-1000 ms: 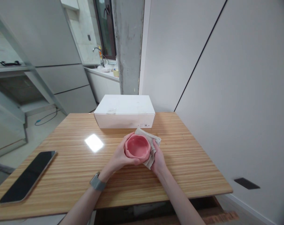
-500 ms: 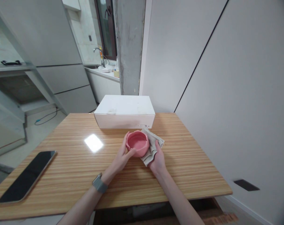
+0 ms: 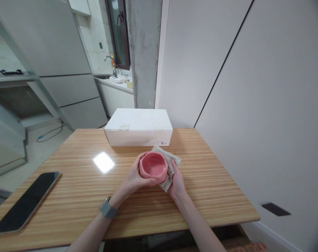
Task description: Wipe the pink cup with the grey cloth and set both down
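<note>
A small pink faceted bowl [image 3: 154, 176] is tilted so that its inside faces me. My left hand [image 3: 136, 176] grips its left side, thumb along the near wall and fingers round the far left. In my right hand [image 3: 176, 180] is a folded light grey cloth [image 3: 171, 161], held with the thumb on top and the other fingers beneath it. The cloth presses against, or lies right beside, the bowl's right side; the contact is partly hidden behind the bowl. Both hands are above the wooden table [image 3: 90, 196], near its middle.
Behind the hands, a closed white box [image 3: 139, 137] lies at the table's far edge. A dark-screened phone [image 3: 27, 203] lies at the left front. A white wall [image 3: 240, 105] stands close on the right. Farther back are a sink counter and faucet [image 3: 111, 63].
The bowl has turned in my left hand, and the left thumb now reaches farther along its near wall. The cloth has shifted slightly left and sits more behind the bowl.
</note>
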A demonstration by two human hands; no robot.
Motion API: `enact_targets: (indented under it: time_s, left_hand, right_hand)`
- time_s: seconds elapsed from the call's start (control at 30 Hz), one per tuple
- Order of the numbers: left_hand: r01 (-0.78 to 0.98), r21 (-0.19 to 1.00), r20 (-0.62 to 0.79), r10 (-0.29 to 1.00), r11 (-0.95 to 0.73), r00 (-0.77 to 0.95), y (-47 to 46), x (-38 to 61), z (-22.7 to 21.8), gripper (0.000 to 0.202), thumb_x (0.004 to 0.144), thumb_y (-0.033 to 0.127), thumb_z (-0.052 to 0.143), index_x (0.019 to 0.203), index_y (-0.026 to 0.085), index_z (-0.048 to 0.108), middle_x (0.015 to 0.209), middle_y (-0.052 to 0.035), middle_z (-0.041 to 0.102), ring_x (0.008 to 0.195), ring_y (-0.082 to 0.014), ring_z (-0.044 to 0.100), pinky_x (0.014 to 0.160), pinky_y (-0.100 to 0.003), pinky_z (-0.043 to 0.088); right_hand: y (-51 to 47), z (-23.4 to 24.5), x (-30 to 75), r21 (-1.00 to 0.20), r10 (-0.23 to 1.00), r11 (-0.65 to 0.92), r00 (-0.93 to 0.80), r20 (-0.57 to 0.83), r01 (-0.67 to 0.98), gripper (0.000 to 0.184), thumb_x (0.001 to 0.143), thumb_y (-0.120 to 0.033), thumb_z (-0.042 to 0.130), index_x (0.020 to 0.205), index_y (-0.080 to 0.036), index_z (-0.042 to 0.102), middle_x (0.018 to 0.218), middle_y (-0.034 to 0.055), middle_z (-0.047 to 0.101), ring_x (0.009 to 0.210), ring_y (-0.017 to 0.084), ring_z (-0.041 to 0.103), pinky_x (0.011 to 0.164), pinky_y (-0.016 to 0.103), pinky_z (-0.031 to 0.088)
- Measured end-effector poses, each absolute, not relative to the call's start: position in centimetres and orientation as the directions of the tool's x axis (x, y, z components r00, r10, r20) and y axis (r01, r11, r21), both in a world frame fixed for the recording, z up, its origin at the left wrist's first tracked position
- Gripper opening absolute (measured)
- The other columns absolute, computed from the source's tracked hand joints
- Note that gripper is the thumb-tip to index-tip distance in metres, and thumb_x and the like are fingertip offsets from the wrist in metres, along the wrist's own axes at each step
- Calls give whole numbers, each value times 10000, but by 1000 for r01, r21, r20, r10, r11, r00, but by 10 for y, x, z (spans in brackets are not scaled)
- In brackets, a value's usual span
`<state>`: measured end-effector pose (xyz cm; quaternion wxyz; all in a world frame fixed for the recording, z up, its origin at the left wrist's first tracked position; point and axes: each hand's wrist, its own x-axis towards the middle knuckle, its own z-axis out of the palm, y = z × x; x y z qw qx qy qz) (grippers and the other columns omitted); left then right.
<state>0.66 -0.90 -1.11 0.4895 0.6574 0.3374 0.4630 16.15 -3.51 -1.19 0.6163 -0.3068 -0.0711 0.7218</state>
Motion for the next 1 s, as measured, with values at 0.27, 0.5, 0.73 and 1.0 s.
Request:
enact_targets:
  time_s: [0.27,0.5,0.73,1.0]
  left_hand:
    - [61,938,333,937,-340,104,-9,16,-29,980,553,320,844,1367,224,306,1367,-124,459,1270,-297,448,1074,-476,346]
    - [101,944,271,912,-314,307,-8,5,-23,755,742,393,701,1400,252,357,1373,-101,471,1306,-291,406,1105,-487,296]
    - [106,867,432,841,-487,326,-8,2,-14,1033,450,447,869,1358,250,418,1366,-119,415,1295,-349,380,1088,-516,311]
    - [0,941,335,928,-340,165,-7,13,-20,834,587,376,815,1297,202,413,1273,-124,544,1183,-294,520,1024,-465,395]
  right_hand:
    - [-31,-14,160,-466,964,-157,-32,-264,-871,384,886,-428,470,1090,-171,671,1153,63,674,1123,212,598,956,366,472]
    - [-29,-21,168,-491,951,-84,78,-299,-867,344,870,-442,506,1017,-198,700,1108,41,696,1102,217,614,957,369,477]
    - [-35,-15,161,-490,950,-203,-49,-309,-847,403,890,-450,479,1038,-140,688,1039,80,718,1060,223,637,943,368,484]
    - [-35,-12,156,-468,953,-227,-97,-287,-854,396,895,-456,459,1066,-173,677,1097,70,699,1089,219,622,946,382,478]
